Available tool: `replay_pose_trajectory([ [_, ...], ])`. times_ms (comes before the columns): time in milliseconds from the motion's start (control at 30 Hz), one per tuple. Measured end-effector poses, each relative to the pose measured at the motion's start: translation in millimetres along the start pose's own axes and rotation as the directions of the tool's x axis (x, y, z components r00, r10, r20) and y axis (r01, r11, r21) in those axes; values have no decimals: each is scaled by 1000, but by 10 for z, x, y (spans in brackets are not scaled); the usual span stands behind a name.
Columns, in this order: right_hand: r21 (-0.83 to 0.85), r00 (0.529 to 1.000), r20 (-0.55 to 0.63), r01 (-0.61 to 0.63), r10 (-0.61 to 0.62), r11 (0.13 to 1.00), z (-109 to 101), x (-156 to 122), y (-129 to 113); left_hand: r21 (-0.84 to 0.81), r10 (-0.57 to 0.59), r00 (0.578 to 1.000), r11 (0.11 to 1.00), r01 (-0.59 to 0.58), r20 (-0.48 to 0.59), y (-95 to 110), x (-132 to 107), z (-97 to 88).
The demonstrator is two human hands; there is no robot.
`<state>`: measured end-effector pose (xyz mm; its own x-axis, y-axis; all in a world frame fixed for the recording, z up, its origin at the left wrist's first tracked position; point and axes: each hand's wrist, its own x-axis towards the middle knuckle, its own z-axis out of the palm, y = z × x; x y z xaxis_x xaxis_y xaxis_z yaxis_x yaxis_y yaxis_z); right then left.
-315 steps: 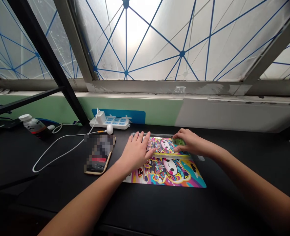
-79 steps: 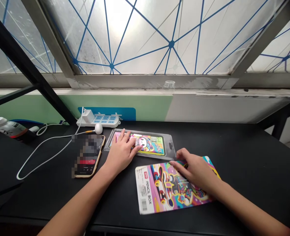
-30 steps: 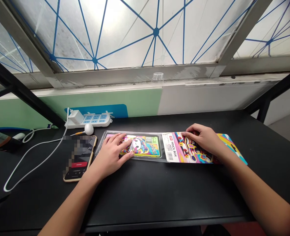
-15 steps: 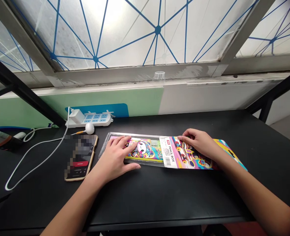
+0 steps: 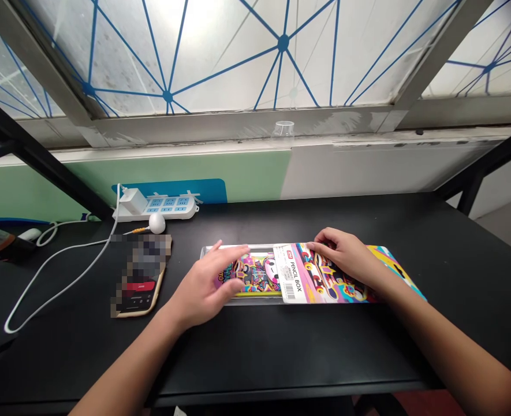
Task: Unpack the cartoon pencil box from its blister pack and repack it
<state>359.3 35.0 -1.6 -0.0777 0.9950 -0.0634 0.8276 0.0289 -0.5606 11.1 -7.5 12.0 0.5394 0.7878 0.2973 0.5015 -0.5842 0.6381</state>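
Observation:
A colourful cartoon pencil box [image 5: 257, 274] lies in a clear plastic blister shell [image 5: 224, 250] on the black desk [image 5: 281, 341]. My left hand [image 5: 209, 283] rests flat on the shell's left end, fingers spread over it. A printed backing card [image 5: 324, 277] marked "PENCIL BOX" overlaps the shell's right half. My right hand [image 5: 346, 257] lies on that card with fingers curled at its far edge, pressing it.
A phone [image 5: 140, 277] lies left of the shell, screen up. Behind it sit a white power strip [image 5: 160, 207] with a charger, a white cable [image 5: 56, 277] and a small white ball [image 5: 157, 222]. A clear cup [image 5: 284, 130] stands on the window sill.
The backing card has slid leftward over the shell, covering more of the pencil box than half a second ago. My left hand shifted slightly right along the shell.

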Motion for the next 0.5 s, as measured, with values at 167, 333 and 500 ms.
replay_pose_trajectory([
  [167,76,988,151,25,-36,997,-98,23,141,-372,-306,868,915,154,-392,-114,42,63],
  [333,47,974,185,122,-129,991,-222,52,250,-786,-536,775,613,84,-335,-224,113,183],
  [500,20,977,134,164,-165,986,-230,80,254,-824,-520,778,567,7,-351,-210,120,217],
])
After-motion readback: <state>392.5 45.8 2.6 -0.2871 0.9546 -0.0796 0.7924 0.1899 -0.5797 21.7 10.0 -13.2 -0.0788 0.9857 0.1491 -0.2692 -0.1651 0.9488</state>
